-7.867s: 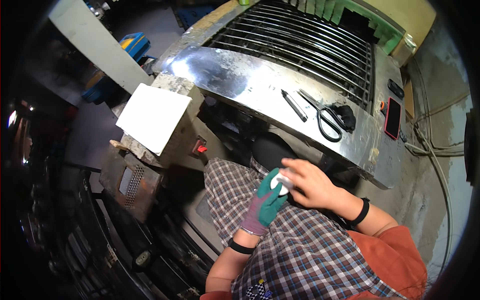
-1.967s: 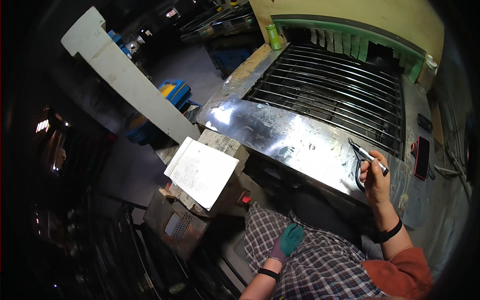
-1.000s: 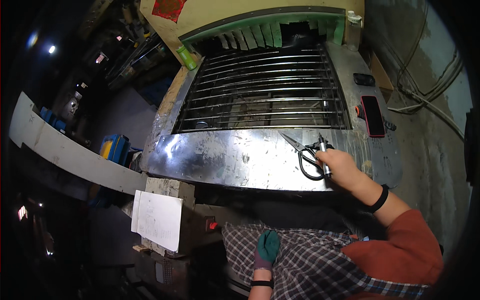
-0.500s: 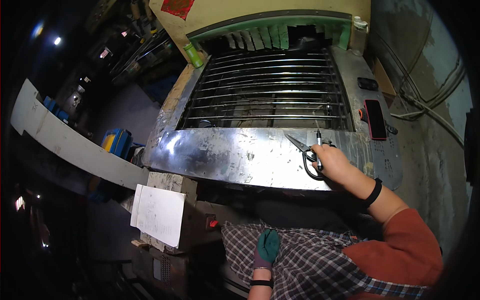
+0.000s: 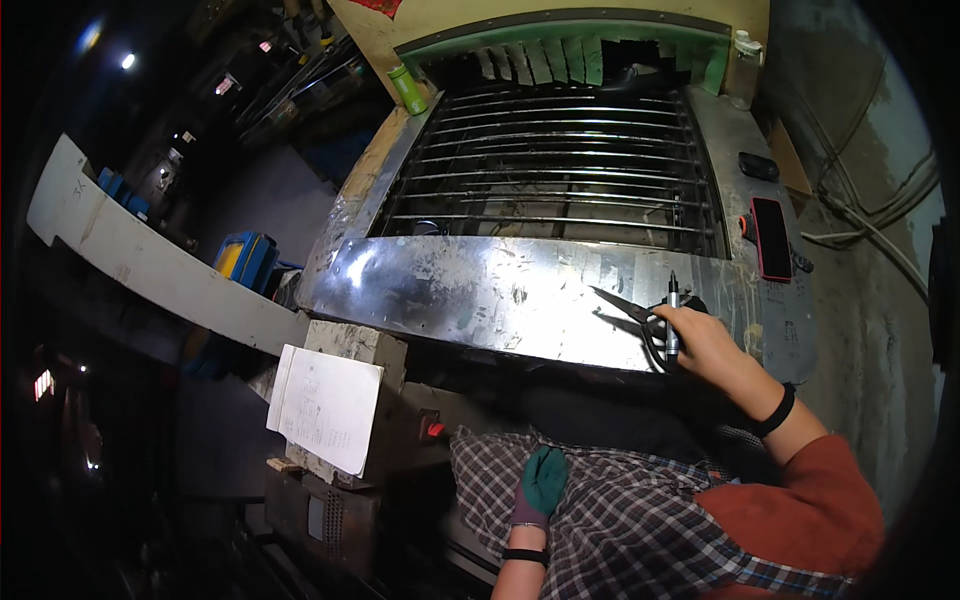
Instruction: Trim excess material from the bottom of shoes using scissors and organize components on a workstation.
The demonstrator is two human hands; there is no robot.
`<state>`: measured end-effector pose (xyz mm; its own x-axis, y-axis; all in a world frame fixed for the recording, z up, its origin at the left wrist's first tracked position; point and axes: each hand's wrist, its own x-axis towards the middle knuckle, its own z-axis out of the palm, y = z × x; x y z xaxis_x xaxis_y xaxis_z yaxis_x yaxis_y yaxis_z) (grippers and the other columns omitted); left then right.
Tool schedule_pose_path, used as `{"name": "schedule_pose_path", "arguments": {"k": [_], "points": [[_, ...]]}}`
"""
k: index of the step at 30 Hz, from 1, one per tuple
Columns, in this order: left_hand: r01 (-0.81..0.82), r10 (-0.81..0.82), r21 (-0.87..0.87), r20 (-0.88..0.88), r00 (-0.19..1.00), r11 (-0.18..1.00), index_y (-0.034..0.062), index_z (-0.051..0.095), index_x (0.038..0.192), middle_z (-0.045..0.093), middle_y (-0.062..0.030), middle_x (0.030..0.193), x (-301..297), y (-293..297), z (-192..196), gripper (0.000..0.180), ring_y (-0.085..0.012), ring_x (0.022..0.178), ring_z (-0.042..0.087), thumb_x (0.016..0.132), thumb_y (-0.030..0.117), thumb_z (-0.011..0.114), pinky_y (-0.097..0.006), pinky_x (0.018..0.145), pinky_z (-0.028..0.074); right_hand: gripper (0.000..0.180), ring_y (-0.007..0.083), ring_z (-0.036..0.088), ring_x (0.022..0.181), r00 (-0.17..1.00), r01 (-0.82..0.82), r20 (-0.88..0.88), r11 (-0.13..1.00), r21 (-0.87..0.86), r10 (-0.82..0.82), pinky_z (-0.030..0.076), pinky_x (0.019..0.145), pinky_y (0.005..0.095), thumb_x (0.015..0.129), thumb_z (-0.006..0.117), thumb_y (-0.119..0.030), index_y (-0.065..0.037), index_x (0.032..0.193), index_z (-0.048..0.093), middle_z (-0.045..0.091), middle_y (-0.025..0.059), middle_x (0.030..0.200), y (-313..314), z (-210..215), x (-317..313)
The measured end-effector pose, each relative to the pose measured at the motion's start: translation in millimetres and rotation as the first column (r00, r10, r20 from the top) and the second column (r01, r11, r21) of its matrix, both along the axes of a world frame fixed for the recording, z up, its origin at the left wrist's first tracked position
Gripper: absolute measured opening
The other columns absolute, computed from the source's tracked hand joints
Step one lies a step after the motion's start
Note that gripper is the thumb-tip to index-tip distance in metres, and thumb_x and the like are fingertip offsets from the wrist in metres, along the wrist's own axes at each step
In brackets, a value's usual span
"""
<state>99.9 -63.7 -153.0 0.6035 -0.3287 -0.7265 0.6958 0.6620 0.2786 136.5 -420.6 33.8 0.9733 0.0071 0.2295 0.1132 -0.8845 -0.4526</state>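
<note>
My right hand (image 5: 712, 345) is bare and closed over the near edge of the shiny metal plate (image 5: 470, 290). Black-handled scissors (image 5: 655, 340) and a black-and-silver marker pen (image 5: 673, 318) are both in its grip. The scissor blades point to the far left, with a dark line below them that may be a second blade or a reflection. The marker stands roughly upright across the fingers. In a green and purple glove, my left hand (image 5: 543, 482) rests on the plaid apron (image 5: 610, 510) in my lap. Its fingers are curled together, with nothing visible in them.
Beyond the plate lies a bed of metal rollers (image 5: 560, 160) leading to green strip curtains (image 5: 560, 58). A red-edged phone (image 5: 771, 240) and a black object (image 5: 758, 166) lie on the right side. At left are a paper pad (image 5: 325, 410), a red button (image 5: 433, 430) and a green bottle (image 5: 407, 90).
My right hand has drawn the scissors and marker closer to me, toward the plate's near edge. The whole view has shifted slightly. My left hand stays in my lap.
</note>
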Motion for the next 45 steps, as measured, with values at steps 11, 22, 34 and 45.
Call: {"name": "schedule_pose_path", "arguments": {"k": [11,22,34,45], "points": [[-0.013,0.014,0.013,-0.033,0.999,1.000,0.0025,0.057,0.122,0.060,-0.0128,0.119,-0.1,-1.5,2.0,0.036,-0.0238,0.109,0.058,0.093,0.023,0.057,-0.035,0.096,0.047,0.044,0.0308,0.060,0.067,0.982,0.031,0.186,0.999,0.008,-0.032,0.048,0.059,0.0402,0.064,0.073,-0.017,-0.011,0.106,0.059,0.059,0.0098,0.073,6.1,-15.0,-6.4],[-0.038,-0.144,0.481,0.337,0.930,0.876,0.0011,0.043,0.135,0.062,-0.0070,0.102,11.7,-19.4,32.7,0.047,-0.0172,0.086,0.061,0.095,0.022,0.056,-0.029,0.079,0.052,0.050,0.0310,0.060,0.066,0.973,0.017,0.229,0.999,0.047,-0.027,0.047,0.058,0.0386,0.062,0.069,-0.006,-0.008,0.112,0.058,0.059,0.0111,0.076,3.9,-26.2,-6.1],[0.086,-0.901,0.978,-0.210,0.380,-0.192,0.0091,0.059,0.112,0.063,-0.0191,0.108,29.9,-12.4,-8.2,0.042,-0.0348,0.099,0.061,0.082,0.038,0.061,-0.043,0.086,0.049,0.046,0.0301,0.060,0.064,0.962,0.006,0.272,1.000,0.006,-0.007,0.047,0.058,0.0383,0.064,0.069,-0.007,-0.006,0.109,0.059,0.059,0.0110,0.075,9.4,-26.9,0.1],[-0.620,-0.430,0.686,0.725,0.538,0.381,0.0007,0.060,0.111,0.064,-0.0104,0.109,123.2,-31.9,109.4,0.025,-0.0165,0.101,0.060,0.087,-0.003,0.054,-0.029,0.091,0.046,0.046,0.0307,0.059,0.064,0.967,0.026,0.253,1.000,0.012,-0.029,0.046,0.058,0.0377,0.064,0.068,-0.009,-0.008,0.109,0.059,0.057,0.0109,0.072,10.6,-27.4,-1.5]]}}
